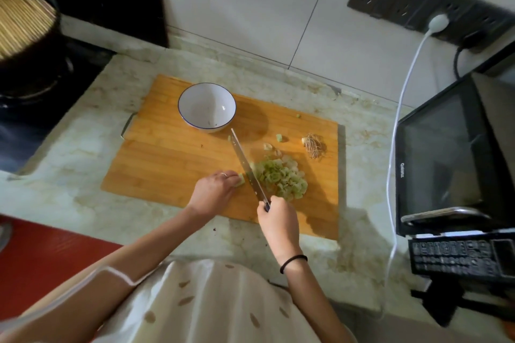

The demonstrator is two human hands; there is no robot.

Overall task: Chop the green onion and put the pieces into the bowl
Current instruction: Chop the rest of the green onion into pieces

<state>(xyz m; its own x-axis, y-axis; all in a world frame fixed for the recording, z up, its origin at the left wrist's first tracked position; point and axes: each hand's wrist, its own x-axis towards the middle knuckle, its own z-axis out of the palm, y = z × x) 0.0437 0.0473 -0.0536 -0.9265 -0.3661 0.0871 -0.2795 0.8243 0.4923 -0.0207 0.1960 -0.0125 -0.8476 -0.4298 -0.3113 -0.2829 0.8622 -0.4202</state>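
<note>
Green onion stub (240, 179), short and pale green, lies on the near half of the rectangular bamboo cutting board (172, 159), held under my left hand (214, 189). The fingers curl down and pinch it against the wood; the thumb is hidden. Right hand (278, 220) is wrapped closed round the dark handle of the long steel knife (246, 167). Blade stands just right of the stub, touching or nearly so; cannot tell which. Knife long axis runs from my right hand away and leftward, with the tip beside the near rim of the white, blue-rimmed ceramic bowl (195, 100). Stub long axis is judged to run roughly across the board, left to right, cut face pointing right at the blade. It is so short that this is uncertain. Left hand is the nearer to the stub. Heap of sliced green rings (281, 179) lies against the blade's right side, nearer my right hand. Bowl holds only a fleck or two. Trimmed root tuft (313, 145) sits well right of the bowl, with a stray piece (279, 137) beside it. Judgement: one or two cuts left, and my fingertips are close to the edge.
</note>
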